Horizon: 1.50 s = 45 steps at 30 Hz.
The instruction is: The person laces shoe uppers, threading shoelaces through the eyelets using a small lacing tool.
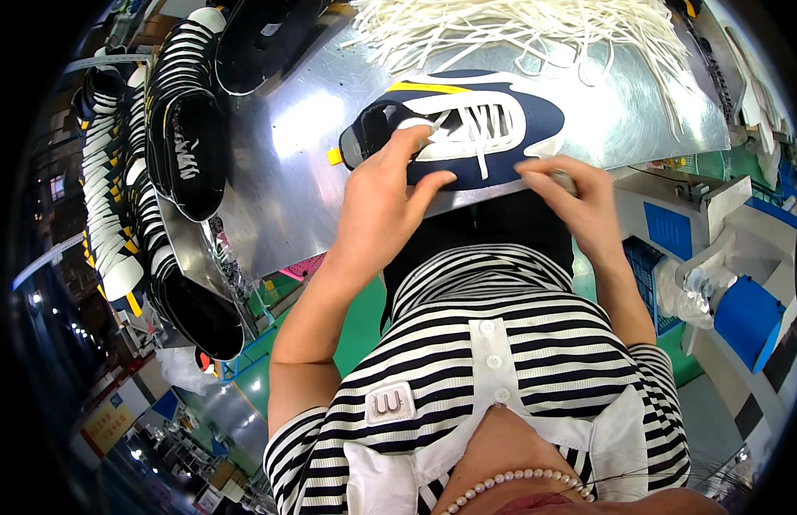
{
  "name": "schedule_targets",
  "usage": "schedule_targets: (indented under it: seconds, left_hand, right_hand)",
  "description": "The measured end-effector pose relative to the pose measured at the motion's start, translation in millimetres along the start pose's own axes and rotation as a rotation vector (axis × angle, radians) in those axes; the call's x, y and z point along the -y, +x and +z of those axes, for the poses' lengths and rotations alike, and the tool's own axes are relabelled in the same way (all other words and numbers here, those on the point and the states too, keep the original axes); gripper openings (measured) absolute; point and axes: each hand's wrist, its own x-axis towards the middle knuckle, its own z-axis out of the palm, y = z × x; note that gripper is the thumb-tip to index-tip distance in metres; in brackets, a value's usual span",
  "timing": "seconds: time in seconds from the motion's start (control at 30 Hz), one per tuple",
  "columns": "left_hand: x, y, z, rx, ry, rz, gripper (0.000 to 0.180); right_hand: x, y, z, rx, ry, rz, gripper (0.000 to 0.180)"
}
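A navy shoe upper (464, 172) with white trim and a yellow stripe lies sideways on the metal table, toe to the right. White lace (484, 129) zigzags across its throat, and a loose end hangs over the near side. My left hand (381, 193) grips the upper near the collar, index finger on the throat and thumb on the near side; its other fingers are hidden. Close to the toe, my right hand (579, 193) is closed, fingertips together at the upper's near edge. A small greyish piece shows between its fingers, too little to name.
A big pile of loose white laces (519, 30) covers the table's far side. Stacked dark shoe uppers (188, 154) stand along the left, with another black upper (261, 43) at the far left. The metal table (278, 197) ends close to my body. Blue bins (748, 322) stand at right.
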Motion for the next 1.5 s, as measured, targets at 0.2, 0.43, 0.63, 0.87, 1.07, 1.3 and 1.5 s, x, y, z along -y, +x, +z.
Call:
schedule_targets:
  seconds: [0.2,0.43,0.63,0.87,1.07,1.3,1.5]
  left_hand:
    - [4,7,12,0.018,0.137,0.027,0.024]
    - [8,7,11,-0.024,0.028,0.04,0.023]
    - [-2,12,19,0.025,0.216,-0.123,0.027]
    - [3,10,25,-0.089,0.24,-0.044,0.026]
    - [8,14,26,-0.112,0.217,0.006,0.026]
    - [13,6,33,-0.068,0.148,0.247,0.023]
    - [10,5,20,-0.076,0.186,0.138,0.028]
  right_hand:
    - [-16,36,41,-0.132,-0.51,-0.222,0.014]
    - [-2,40,51,-0.036,0.206,-0.092,0.009]
    - [-23,53,58,-0.109,0.114,-0.253,0.014]
    - [-8,13,38,-0.037,-0.254,-0.23,0.016]
    - [-10,22,35,-0.009,-0.311,-0.293,0.015]
    - [-12,37,58,-0.069,-0.349,-0.241,0.013]
    - [25,25,4,0.073,-0.428,-0.124,0.018]
